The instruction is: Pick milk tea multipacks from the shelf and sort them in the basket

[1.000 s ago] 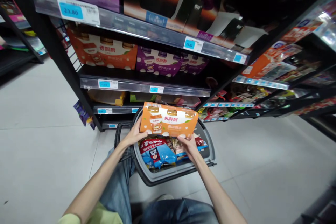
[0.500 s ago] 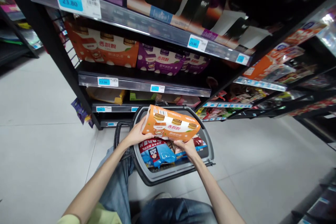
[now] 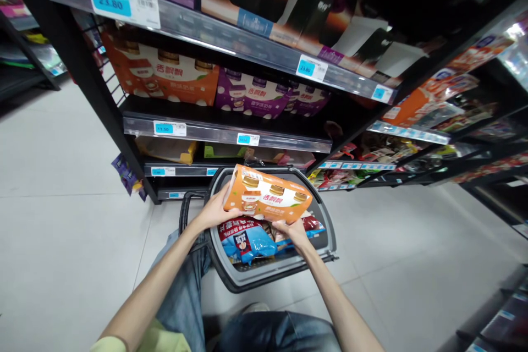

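An orange and white multi-pack of milk tea cups [image 3: 268, 196] is held tilted over a grey shopping basket [image 3: 264, 276]. My left hand [image 3: 216, 210] grips its left end, thumb along the lower front edge. With my right hand [image 3: 292, 231] I hold its lower edge right of the middle; part of those fingers is hidden beneath the pack. Below it in the basket lie a blue and red bag of oats [image 3: 249, 241] and another bag [image 3: 312, 224], partly covered by the pack and my right hand.
Facing me is a black shelf unit with an orange multi-pack [image 3: 165, 74] and purple multi-packs [image 3: 252, 92]. The basket's black handle [image 3: 184, 212] sticks out at its left. Small purple packets [image 3: 127, 175] hang by the left post. Snack shelves [image 3: 383, 148] stretch off to the right.
The orange multi-pack has tipped very slightly between my hands. Both hands keep their grip, and the basket stays in place.
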Tool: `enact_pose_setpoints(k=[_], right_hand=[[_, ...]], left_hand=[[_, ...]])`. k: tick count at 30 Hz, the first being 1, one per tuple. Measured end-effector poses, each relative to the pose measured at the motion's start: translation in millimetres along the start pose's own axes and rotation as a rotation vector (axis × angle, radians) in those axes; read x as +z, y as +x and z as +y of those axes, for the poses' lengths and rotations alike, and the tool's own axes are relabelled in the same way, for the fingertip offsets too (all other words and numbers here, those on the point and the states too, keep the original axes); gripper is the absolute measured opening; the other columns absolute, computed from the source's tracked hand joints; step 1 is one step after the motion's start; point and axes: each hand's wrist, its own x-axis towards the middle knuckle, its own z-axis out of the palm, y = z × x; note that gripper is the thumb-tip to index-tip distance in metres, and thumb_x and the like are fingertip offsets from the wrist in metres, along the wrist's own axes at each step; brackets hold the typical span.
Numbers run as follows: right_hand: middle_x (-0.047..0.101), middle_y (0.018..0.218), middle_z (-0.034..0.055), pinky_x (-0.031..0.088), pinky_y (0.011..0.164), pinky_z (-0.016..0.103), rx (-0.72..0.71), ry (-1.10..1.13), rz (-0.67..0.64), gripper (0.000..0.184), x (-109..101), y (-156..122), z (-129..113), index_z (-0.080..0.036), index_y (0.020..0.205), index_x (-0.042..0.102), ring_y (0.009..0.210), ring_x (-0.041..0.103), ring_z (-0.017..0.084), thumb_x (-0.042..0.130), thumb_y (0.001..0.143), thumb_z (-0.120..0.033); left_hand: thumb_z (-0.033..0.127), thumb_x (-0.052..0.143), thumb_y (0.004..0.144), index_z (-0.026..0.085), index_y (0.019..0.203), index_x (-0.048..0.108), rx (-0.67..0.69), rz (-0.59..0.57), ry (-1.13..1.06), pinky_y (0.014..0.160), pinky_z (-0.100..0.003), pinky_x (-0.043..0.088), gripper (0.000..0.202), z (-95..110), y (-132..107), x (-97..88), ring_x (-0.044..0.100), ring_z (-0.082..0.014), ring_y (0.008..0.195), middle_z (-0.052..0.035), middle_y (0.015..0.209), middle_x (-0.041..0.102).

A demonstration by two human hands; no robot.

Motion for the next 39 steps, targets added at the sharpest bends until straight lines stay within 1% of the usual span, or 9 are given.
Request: enact_pose_setpoints(k=[4,8,15,17,20,27,30,34,39], right_hand=[[0.074,0.112,0.0139,0.053,0.097,0.048,-0.010,0.001,-0.015,0.061,-0.8,-0.6,-0.2,-0.014,0.108,0.071,0.105,0.068,0.032,0.092,0.053,-0.031],[0.073,0.113,0.0142,0.052,0.099,0.047,-0.034,-0.008,-0.023,0.060,-1.6,-1.5,-0.3,-0.014,0.109,0.070,0.105,0.068,0.031,0.091,0.055,-0.031],[0.072,0.116,0.0141,0.053,0.098,0.048,-0.045,-0.001,-0.046,0.062,-3.8,1.1,5.2,-0.015,0.110,0.071,0.106,0.068,0.032,0.092,0.054,-0.031],[0.072,0.117,0.0141,0.053,0.098,0.048,-0.056,0.005,-0.052,0.061,-3.9,1.9,6.4,-0.015,0.110,0.071,0.106,0.068,0.033,0.092,0.054,-0.031],[0.072,0.116,0.0134,0.054,0.097,0.048,-0.058,0.004,-0.053,0.060,-4.0,2.5,7.2,-0.016,0.109,0.072,0.106,0.068,0.033,0.092,0.054,-0.032],[0.072,0.118,0.0130,0.052,0.101,0.050,-0.058,-0.013,-0.055,0.062,-6.1,2.5,7.9,-0.017,0.110,0.071,0.110,0.067,0.033,0.092,0.054,-0.034],[0.071,0.118,0.0132,0.051,0.101,0.050,-0.052,-0.018,-0.056,0.062,-5.9,1.4,5.5,-0.016,0.110,0.071,0.110,0.067,0.033,0.091,0.054,-0.035],[0.073,0.115,0.0144,0.053,0.099,0.051,-0.033,-0.021,-0.086,0.060,-5.4,-2.2,0.4,-0.016,0.108,0.072,0.109,0.067,0.034,0.091,0.056,-0.037],[0.073,0.114,0.0153,0.053,0.098,0.052,0.016,-0.070,-0.012,0.060,-5.9,-6.4,-1.0,-0.015,0.105,0.072,0.107,0.068,0.036,0.092,0.053,-0.037]], left_hand=[[0.045,0.077,0.072,0.023,0.153,0.028,0.004,-0.001,-0.023,0.102,-0.037,0.050,0.097,3.3,-0.6,0.1,0.063,-0.0276,0.117,-0.0073,0.135,0.061],[0.044,0.076,0.073,0.023,0.153,0.029,0.020,-0.001,-0.026,0.101,-0.036,0.050,0.096,3.5,-0.9,0.4,0.060,-0.0275,0.121,-0.0071,0.138,0.059],[0.051,0.078,0.071,0.026,0.154,0.026,0.015,-0.005,0.009,0.103,-0.037,0.049,0.101,0.7,-1.8,1.0,0.060,-0.0282,0.123,-0.0066,0.140,0.057],[0.054,0.078,0.070,0.025,0.154,0.026,0.004,-0.004,0.018,0.105,-0.039,0.047,0.104,0.8,-2.1,1.1,0.058,-0.0295,0.125,-0.0081,0.141,0.056],[0.056,0.078,0.069,0.023,0.155,0.025,-0.006,-0.007,0.022,0.106,-0.041,0.047,0.106,0.4,-2.4,1.6,0.059,-0.0305,0.124,-0.0097,0.138,0.059],[0.053,0.076,0.072,0.023,0.152,0.029,0.004,-0.025,-0.007,0.102,-0.040,0.050,0.098,-0.1,-2.6,2.4,0.062,-0.0296,0.119,-0.0087,0.137,0.060],[0.053,0.077,0.072,0.023,0.154,0.026,0.017,-0.018,0.001,0.102,-0.040,0.050,0.101,2.3,-2.4,1.6,0.062,-0.0297,0.120,-0.0091,0.138,0.059],[0.048,0.077,0.072,0.025,0.156,0.021,0.020,-0.022,0.005,0.104,-0.042,0.048,0.103,4.3,-2.6,0.6,0.058,-0.0303,0.125,-0.0090,0.142,0.056],[0.042,0.079,0.071,0.025,0.155,0.024,0.014,-0.033,0.010,0.102,-0.040,0.049,0.102,4.4,-4.3,0.3,0.060,-0.0298,0.122,-0.0083,0.140,0.058]])
